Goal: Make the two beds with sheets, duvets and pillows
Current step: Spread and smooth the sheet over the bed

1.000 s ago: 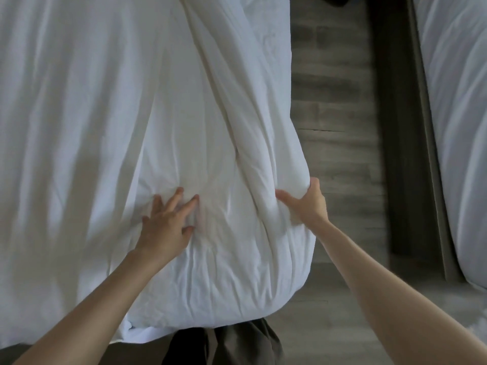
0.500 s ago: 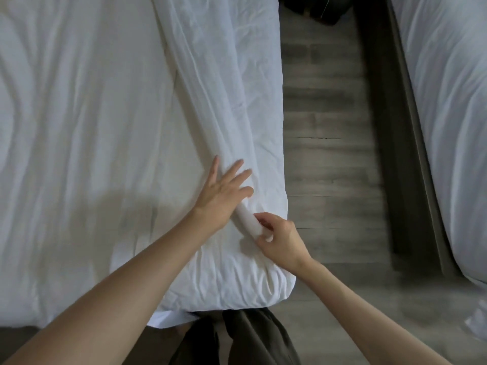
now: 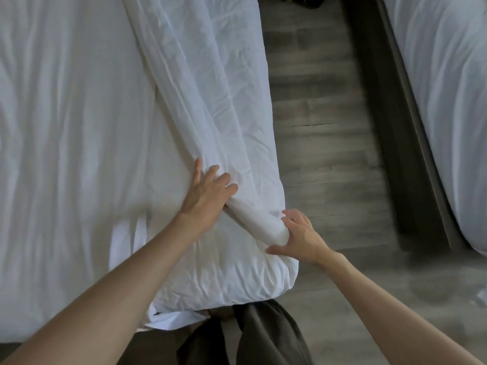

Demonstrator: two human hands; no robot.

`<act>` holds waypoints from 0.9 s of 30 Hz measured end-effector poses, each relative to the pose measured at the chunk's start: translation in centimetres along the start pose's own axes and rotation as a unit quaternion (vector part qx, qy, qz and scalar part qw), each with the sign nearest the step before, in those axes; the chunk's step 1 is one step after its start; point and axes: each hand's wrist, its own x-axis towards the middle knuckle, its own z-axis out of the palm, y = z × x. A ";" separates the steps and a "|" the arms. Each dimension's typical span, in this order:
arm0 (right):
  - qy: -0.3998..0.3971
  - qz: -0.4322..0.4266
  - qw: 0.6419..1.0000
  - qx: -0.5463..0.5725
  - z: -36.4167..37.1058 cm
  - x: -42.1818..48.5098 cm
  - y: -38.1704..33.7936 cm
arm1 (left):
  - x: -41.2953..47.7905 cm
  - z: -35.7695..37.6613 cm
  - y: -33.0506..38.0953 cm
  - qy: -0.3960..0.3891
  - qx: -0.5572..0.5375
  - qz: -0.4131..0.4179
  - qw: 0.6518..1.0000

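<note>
A white duvet [image 3: 73, 133] covers the near bed, with a long raised fold [image 3: 200, 106] running from the top down to the bed's front right corner. My left hand [image 3: 208, 193] lies flat on the duvet, fingers straight, pressing beside that fold. My right hand [image 3: 300, 235] grips the rounded lower end of the fold near the corner, thumb below and fingers curled over it. A second bed with white bedding [image 3: 448, 101] stands at the right.
A strip of grey wooden floor [image 3: 324, 143] separates the two beds. The second bed's dark frame [image 3: 395, 133] runs along that gap. My dark trousers [image 3: 263, 335] show at the bed's foot. A dark object [image 3: 300, 1] lies on the floor at the top.
My left hand slid up and right across the duvet to the fold. My right hand left the bed's side edge and took hold of the fold's lower end. The view shifted slightly.
</note>
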 end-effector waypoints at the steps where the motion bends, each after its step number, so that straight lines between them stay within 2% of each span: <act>1: 0.007 -0.012 1.000 -0.016 -0.2 -0.1 -0.2 | -0.1 -0.1 -0.1 0.002 0.005 0.002 1.000; 3: 0.000 -0.017 0.998 -0.053 -0.7 -1.0 -0.9 | -0.3 0.1 -0.2 0.015 0.014 0.025 0.999; 6: -0.004 -0.020 0.993 -0.120 -0.7 -3.1 -1.7 | -0.3 -0.1 -0.4 0.087 -0.004 0.066 0.994; 9: 0.006 -0.014 0.992 -0.126 -0.3 -5.8 -3.0 | -1.0 -0.9 -0.7 0.046 0.007 0.070 0.996; 13: 0.005 -0.020 0.995 -0.098 0.5 -9.2 -6.7 | -3.1 -1.6 -2.1 0.057 0.042 0.089 0.994; 18: 0.131 -0.002 0.961 -0.244 3.5 -12.4 -13.0 | -7.1 -2.6 -5.5 0.071 0.066 0.123 0.988; 23: 0.183 0.006 0.954 -0.238 8.4 -16.0 -21.5 | -13.0 -3.6 -10.7 0.119 0.070 0.132 0.982; 27: 0.137 -0.042 0.971 -0.193 11.7 -17.7 -28.0 | -17.9 -2.5 -17.1 0.190 0.076 0.121 0.971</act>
